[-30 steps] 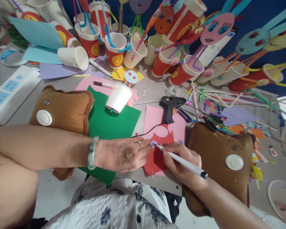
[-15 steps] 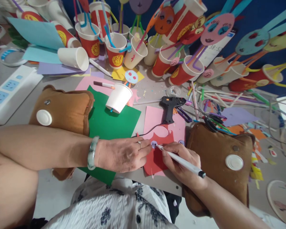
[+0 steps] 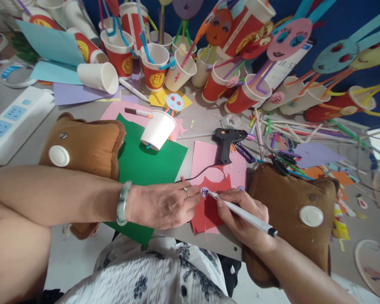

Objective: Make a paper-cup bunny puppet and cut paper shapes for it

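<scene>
Gray tabletop (image 3: pixel 205 116) beneath, right fingers (image 3: pixel 244 197) pinch a marker (image 3: pixel 248 216); whether left fingers (image 3: pixel 191 201) grip the disc (image 3: pixel 204 191) is unclear.

We read dark "H" on lilac disc (image 3: pixel 204 192), 5 o'clock from centre; mark beside it unclear. Second disc (image 3: pixel 241 188), 4 o'clock, partly hidden, lettering beyond us. On display (image 3: pixel 286 64) near 2 o'clock we make out "38:5", further digits uncertain. Red cup (image 3: pixel 154 69), 11 o'clock: yellow emblem (image 3: pixel 156 79), details illegible to us.
</scene>
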